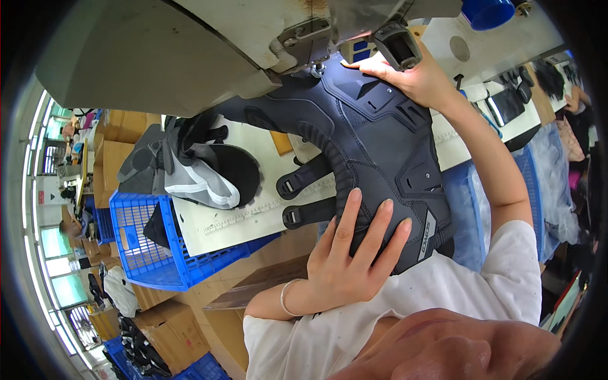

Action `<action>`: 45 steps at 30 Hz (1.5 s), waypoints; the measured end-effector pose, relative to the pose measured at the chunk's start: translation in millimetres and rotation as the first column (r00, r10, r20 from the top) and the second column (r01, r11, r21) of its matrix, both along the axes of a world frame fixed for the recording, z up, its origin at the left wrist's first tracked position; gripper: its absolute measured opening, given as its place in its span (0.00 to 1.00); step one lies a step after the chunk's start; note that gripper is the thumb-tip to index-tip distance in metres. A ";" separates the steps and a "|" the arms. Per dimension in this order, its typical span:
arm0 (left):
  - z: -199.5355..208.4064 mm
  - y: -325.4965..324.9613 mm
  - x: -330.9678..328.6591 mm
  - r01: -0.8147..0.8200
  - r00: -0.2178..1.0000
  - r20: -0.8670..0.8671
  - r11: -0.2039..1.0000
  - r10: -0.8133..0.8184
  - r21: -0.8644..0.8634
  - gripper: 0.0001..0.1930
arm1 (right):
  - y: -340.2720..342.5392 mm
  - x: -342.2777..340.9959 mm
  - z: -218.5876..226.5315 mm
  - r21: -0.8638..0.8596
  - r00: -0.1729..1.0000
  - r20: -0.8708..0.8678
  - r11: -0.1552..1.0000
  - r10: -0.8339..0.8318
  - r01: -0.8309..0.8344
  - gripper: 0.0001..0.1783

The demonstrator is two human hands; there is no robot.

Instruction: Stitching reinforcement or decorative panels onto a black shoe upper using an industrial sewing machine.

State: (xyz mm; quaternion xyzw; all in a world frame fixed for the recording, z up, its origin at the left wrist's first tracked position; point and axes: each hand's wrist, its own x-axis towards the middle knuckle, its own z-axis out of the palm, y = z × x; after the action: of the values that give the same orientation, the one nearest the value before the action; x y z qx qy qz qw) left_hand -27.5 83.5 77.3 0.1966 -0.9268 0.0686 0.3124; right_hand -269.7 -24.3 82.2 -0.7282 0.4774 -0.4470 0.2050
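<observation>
A dark padded panel (380, 152) lies across the counter (209, 221) edge, under the head of a sewing machine (190, 50). The left hand (348, 259) rests flat on the panel's near end, fingers spread apart and pressing down, clamped on nothing. The right hand (415, 76) lies on the panel's far end, just beside the machine's foot, fingers together and flat against the cloth. Two black straps (304, 196) with buckles stick out from the panel's left side over the counter.

A small pale label (427, 237), narrow and oblong, sits on the panel's near right edge, just beside the left hand's fingertips. Left of the panel, a pile of black and grey pieces (190, 164) lies on the counter. Below it stands a blue crate (145, 247). Brown boxes (120, 136) are stacked behind the crate, and more boxes (171, 326) stand on the floor nearer. A blue cup (487, 12) stands at the top right.
</observation>
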 end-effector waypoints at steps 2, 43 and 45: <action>0.2 -1.0 0.4 0.011 1.000 -0.010 1.000 -0.011 0.003 0.11 | 0.0 0.1 -0.2 0.025 1.000 -0.009 1.000 -0.002 0.002 0.12; 53.3 -57.1 47.2 0.129 0.966 0.190 0.965 -0.174 0.227 0.18 | -3.2 13.9 -19.7 -0.164 0.965 -0.006 0.952 -0.262 0.258 0.15; 56.0 -62.0 50.5 0.145 0.965 0.182 0.965 -0.187 0.221 0.18 | -1.1 17.1 -20.2 -0.180 0.966 0.031 0.949 -0.256 0.258 0.14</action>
State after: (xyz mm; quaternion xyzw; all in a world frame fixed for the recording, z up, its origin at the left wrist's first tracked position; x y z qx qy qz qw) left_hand 23.0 21.5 133.3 0.1412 -0.9690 -0.0345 0.1997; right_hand -252.7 -25.5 62.0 -0.6739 0.5243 -0.5145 0.0793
